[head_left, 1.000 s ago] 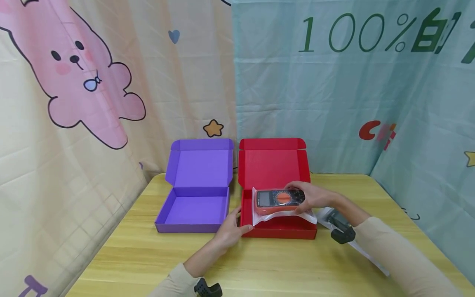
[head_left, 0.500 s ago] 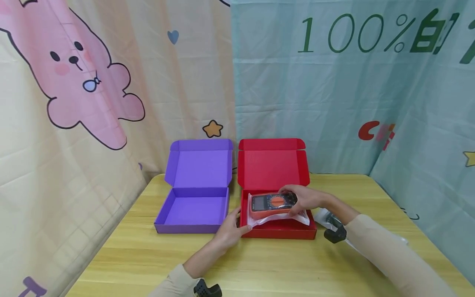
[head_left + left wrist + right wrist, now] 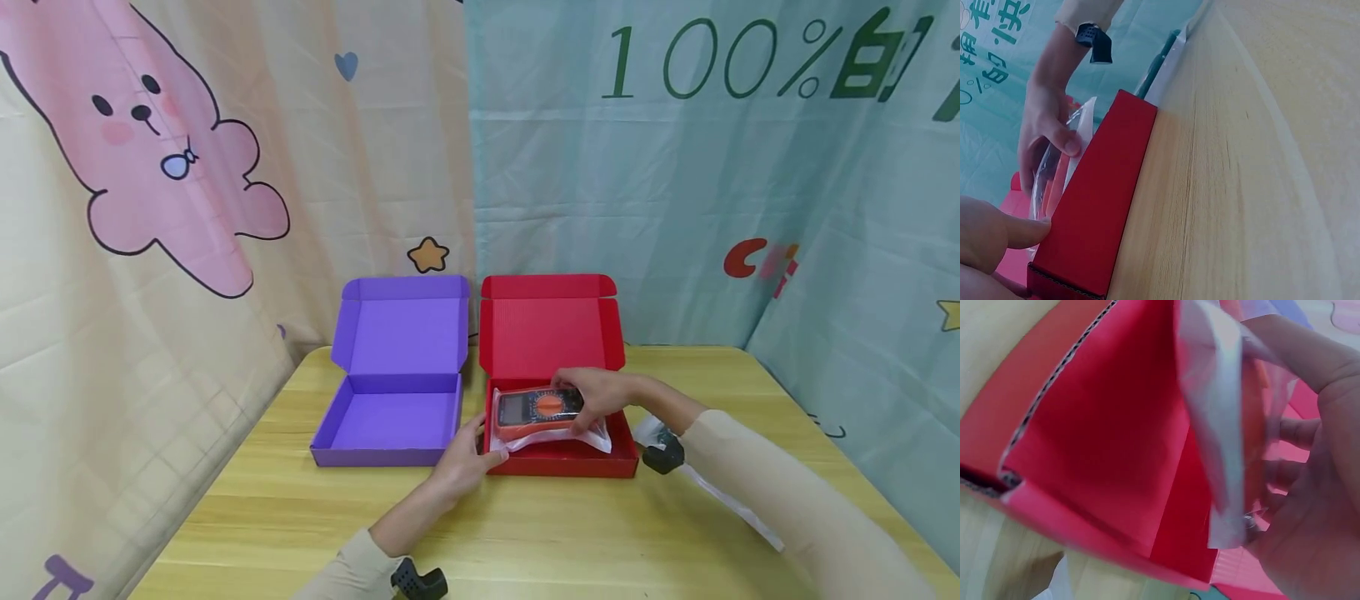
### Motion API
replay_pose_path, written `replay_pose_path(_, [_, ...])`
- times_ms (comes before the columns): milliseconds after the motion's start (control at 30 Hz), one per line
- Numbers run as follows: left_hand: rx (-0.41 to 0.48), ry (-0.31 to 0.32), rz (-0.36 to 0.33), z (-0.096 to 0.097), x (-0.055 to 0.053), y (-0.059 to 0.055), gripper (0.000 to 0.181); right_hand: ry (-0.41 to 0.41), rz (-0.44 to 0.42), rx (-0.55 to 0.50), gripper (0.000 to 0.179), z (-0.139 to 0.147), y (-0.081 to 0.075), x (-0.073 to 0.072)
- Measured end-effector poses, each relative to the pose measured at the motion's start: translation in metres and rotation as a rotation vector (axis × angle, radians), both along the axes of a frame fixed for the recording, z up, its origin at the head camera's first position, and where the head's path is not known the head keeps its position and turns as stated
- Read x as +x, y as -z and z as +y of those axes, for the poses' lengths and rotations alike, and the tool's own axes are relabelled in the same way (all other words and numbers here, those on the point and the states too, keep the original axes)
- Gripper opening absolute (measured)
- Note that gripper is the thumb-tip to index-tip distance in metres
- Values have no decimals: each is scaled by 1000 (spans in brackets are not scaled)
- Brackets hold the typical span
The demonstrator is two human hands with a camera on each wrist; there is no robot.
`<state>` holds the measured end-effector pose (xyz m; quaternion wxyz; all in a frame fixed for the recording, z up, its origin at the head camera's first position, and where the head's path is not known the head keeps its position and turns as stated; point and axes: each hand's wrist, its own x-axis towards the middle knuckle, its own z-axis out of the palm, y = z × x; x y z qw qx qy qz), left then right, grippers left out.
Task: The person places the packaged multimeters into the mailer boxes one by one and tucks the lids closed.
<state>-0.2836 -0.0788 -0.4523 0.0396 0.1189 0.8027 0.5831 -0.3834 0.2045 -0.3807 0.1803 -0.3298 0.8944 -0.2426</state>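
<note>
An orange and black multimeter (image 3: pixel 517 409) in a clear plastic bag (image 3: pixel 597 437) is inside the open red box (image 3: pixel 572 467), toward its left side. My right hand (image 3: pixel 602 392) grips the meter's right end through the bag, thumb in front and fingers behind. In the right wrist view the bag (image 3: pixel 1211 394) hangs close over the box floor (image 3: pixel 1104 419). My left hand (image 3: pixel 460 463) holds the box's front left corner, with its thumb on the front wall (image 3: pixel 1094 206) in the left wrist view.
Left of the red box stands an open purple box (image 3: pixel 403 417) with nothing in it. A bagged item (image 3: pixel 738 505) lies on the wooden table (image 3: pixel 540 533) to the right, partly under the right forearm. Printed curtains (image 3: pixel 600 192) stand behind the table.
My right hand has moved left and lowered the bagged multimeter into the red box. The left hand has stayed at the box corner.
</note>
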Motion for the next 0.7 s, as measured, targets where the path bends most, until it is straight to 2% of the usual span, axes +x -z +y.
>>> replay_pose_path(233, [8, 11, -11, 1, 0, 0, 75, -15, -15, 72, 75, -3, 4, 0])
replay_pose_path(533, [2, -9, -7, 0, 1, -3, 75, 5, 78, 192, 81, -3, 9, 1])
replay_pose_path(700, [-6, -7, -6, -1, 1, -3, 75, 17, 73, 200, 83, -2, 11, -1])
